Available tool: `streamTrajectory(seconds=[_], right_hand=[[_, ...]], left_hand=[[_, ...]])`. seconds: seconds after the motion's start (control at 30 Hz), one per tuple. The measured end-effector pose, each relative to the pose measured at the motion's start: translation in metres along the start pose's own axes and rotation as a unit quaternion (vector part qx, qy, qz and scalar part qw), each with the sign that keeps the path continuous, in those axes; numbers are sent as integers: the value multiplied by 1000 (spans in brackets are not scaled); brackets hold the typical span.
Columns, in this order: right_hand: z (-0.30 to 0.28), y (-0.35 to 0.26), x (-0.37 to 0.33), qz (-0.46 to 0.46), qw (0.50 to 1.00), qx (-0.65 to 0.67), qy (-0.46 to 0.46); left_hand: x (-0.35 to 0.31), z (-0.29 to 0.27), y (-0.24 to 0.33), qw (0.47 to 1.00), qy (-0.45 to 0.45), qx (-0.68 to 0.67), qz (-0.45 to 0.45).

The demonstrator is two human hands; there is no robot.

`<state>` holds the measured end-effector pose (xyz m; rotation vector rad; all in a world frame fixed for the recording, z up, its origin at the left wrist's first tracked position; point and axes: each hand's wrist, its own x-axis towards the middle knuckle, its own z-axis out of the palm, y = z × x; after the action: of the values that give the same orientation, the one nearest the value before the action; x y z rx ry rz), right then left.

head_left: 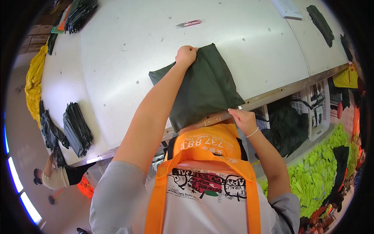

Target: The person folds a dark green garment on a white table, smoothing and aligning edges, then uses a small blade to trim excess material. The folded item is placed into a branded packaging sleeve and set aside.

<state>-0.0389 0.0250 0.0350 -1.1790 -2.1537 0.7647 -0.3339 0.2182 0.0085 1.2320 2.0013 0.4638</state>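
A flat, squarish dark green fabric pouch (200, 89) lies on the white table in front of me, its near edge at the table's edge. A raised seam or fold runs down its right part. My left hand (186, 55) is closed on the pouch's far edge, the forearm stretched across its left side. At the near right corner, my right hand (243, 120) is closed with thumb and finger pinched on that corner, where a small white bit (240, 107) shows. Beyond the pouch lie thread snips (188, 23) with a pinkish handle.
Dark fabric stacks lie at the far left (80, 15) and left (77, 128). Papers (287, 8) and a dark folded piece (321, 25) are at the far right. Below the table edge are a white crate (320, 113) and bright green fabric (311, 175). Another person (56, 177) works at left.
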Motion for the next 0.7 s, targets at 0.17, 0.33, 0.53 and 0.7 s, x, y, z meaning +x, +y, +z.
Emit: streamTrajectory(seconds=[0.17,0.33,0.53,0.7], right_hand=[[-9,19,-32,188,972,128,-56],[-68,14,48,383,638,667,-22],[2,55,66,301,902,275,-141],[62,5,41,271,912,221,-216]], left_hand=[[-83,-44,74,945,203,-37,255],[-273,-67,125,933,35,12,358],[-255,20,-65,959,264,86,-63],[-359,38,-138,921,337,-115,-158]])
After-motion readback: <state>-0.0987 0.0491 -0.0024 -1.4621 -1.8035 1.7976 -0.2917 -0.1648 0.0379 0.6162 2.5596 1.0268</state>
